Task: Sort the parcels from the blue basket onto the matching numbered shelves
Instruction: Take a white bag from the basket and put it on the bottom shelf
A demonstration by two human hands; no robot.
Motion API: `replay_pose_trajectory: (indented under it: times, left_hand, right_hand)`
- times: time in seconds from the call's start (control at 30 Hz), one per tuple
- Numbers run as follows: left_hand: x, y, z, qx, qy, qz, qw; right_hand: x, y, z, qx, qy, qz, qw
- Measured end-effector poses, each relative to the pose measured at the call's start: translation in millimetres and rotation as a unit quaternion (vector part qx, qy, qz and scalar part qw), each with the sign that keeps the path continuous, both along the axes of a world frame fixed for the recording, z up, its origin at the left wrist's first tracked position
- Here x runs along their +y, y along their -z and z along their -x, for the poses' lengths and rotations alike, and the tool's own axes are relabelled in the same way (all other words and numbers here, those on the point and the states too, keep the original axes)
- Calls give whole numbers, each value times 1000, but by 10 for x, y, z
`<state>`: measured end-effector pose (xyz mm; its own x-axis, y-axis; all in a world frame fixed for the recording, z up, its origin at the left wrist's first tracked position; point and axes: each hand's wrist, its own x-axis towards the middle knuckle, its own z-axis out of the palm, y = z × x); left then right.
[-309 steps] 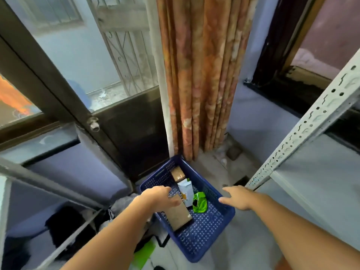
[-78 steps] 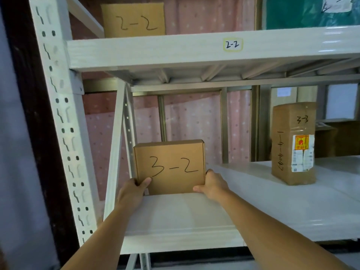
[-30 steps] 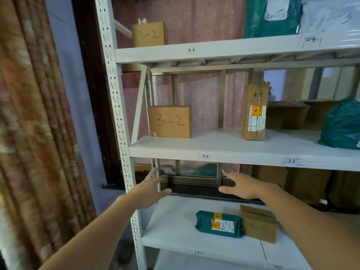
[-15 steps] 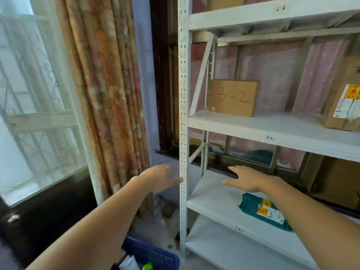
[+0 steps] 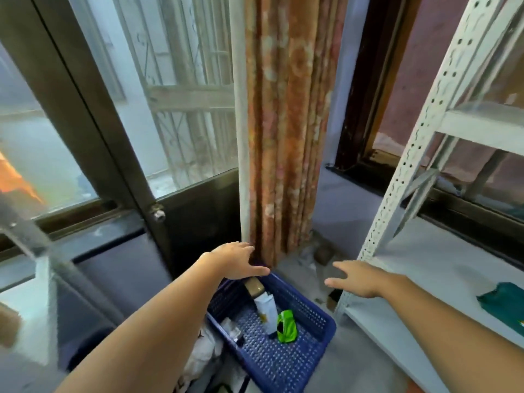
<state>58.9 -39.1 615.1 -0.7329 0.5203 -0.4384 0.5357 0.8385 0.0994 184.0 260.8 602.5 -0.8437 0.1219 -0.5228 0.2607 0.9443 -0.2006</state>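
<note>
The blue basket (image 5: 317, 333) stands on the floor below me. In it lie a small brown box (image 5: 254, 287), a white parcel (image 5: 266, 309), a bright green pouch (image 5: 287, 326) and a small pale packet (image 5: 231, 331). My left hand (image 5: 236, 263) hovers flat above the basket's far corner, fingers straight, holding nothing. My right hand (image 5: 355, 280) is stretched out to the right of the basket, fingers straight and empty, near the white shelf post (image 5: 397, 177).
The white shelving unit's lower shelf (image 5: 442, 276) lies at the right with a teal parcel (image 5: 504, 300) on it. An orange patterned curtain (image 5: 280, 123) hangs behind the basket. A dark-framed glass door (image 5: 119, 109) fills the left. White bags (image 5: 204, 350) lie left of the basket.
My view has swung left and down from the shelves to the basket on the floor. Both hands, still empty, have come down over the basket area.
</note>
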Motion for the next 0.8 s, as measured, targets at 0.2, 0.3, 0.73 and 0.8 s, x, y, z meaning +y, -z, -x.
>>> replay_pose_trajectory:
  times: [0.2,0.3,0.73,0.8]
  left_hand:
    - [-224,346,212,-39,-28,18,999]
    - [-199,543,357,-55,-38,29,997]
    - [400,1571,1029,-141,-145,49,978]
    - [476,1726,1068,-163,-144,54,974]
  right_hand:
    - [-144,352,413,-27,-13,16,999]
    - [-68,603,624,-39,-14,23,999]
    - [685,1557,1622,-127,-59,59,988]
    - [757,1695,1733,-151,-61,56,985]
